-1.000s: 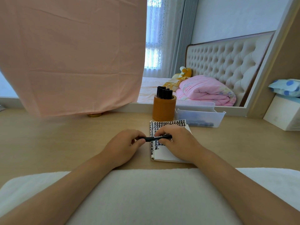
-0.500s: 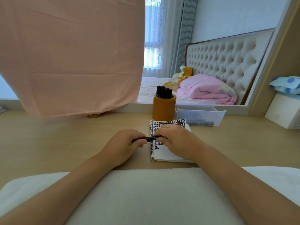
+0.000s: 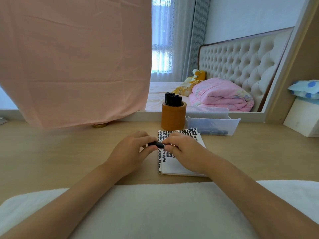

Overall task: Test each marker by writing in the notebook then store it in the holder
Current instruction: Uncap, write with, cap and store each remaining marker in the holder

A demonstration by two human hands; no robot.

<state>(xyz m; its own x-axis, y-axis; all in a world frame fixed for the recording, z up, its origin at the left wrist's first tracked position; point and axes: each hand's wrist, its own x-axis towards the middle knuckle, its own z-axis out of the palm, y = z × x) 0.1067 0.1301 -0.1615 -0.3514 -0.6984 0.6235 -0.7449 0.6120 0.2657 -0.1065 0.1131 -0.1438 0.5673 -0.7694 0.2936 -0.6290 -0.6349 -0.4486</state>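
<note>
A black marker (image 3: 158, 144) lies level between my two hands, just above the left edge of the notebook (image 3: 174, 163). My left hand (image 3: 131, 152) pinches its left end and my right hand (image 3: 183, 149) pinches its right end; most of the marker is hidden by fingers. The open notebook page carries rows of black marks. Behind it stands a round brown holder (image 3: 173, 116) with several black markers (image 3: 173, 99) upright inside.
A clear plastic tray (image 3: 213, 123) holding dark markers sits right of the holder. A pink cloth (image 3: 74, 57) hangs over the mirror at the back left. A white box (image 3: 302, 118) stands far right. A white towel (image 3: 155, 211) covers the desk's front edge.
My hands have drawn closer together along the marker, so less of it shows between them. The right hand shifted slightly left.
</note>
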